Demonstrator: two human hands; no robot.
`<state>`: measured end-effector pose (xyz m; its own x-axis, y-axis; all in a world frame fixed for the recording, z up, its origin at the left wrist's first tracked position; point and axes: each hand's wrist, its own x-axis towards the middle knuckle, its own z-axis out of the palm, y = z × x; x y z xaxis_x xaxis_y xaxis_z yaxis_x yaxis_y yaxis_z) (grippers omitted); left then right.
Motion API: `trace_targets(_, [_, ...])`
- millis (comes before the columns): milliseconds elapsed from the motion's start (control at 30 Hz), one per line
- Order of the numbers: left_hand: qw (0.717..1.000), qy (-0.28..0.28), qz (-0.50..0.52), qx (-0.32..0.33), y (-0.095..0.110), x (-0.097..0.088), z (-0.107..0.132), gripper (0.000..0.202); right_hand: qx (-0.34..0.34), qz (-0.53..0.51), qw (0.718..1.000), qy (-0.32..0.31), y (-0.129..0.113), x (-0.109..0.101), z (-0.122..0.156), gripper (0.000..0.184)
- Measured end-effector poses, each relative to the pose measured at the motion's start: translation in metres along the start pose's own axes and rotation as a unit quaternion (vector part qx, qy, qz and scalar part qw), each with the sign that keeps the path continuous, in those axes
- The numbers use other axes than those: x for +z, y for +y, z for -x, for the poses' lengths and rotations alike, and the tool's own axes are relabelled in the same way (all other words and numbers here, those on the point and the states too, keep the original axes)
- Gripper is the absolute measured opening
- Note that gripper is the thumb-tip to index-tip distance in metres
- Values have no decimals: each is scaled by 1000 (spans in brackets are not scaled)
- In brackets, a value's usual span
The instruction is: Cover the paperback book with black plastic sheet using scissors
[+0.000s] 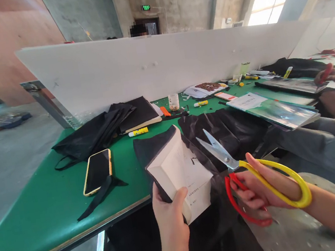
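Observation:
My left hand (171, 213) grips an open book (173, 162) by its lower edge, thumb on the white page and fingers behind. The book has a black cover, and its printed page faces me. My right hand (258, 187) has its fingers through the handles of a pair of scissors (221, 151), one handle yellow and one red. The blades are slightly apart, pointing up and left, to the right of the book and not touching its page. Black cloth (225, 129) lies behind the blades and hangs over the table edge.
On the green table (55, 196) lie a phone (98, 171), a black strip (98, 198), a black bag (93, 132), glue sticks (138, 132) and a small jar (173, 102). A white partition (161, 65) stands behind. At right, a co-worker's hands (333, 88) are near a booklet (273, 107).

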<state>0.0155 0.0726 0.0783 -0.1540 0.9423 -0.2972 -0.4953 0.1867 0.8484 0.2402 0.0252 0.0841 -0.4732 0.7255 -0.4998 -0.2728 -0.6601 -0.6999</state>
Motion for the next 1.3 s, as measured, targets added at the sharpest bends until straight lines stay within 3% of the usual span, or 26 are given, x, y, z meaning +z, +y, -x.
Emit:
trace_targets(133, [1000,3,-7,10,-2,-1,-2,48,63,-62,995,-51,2,17,-8,73])
trace_targets(367, [1000,5,-13,27,-5,-2,-4,48,86,-101,991,-3,8,12,-30,68])
trace_targets(1000, [1000,-14,-10,21,-3,-4,-4,42,56,-86,994,-28,-9,8,-56,72])
trace_targets(1133, [1000,-26,-14,10,-2,-4,-3,41,69,-65,995,-16,-7,2,-59,73])
trace_targets(1300, [1000,-1,-7,25,-1,0,-2,41,67,-33,997,11,-7,2,-61,73])
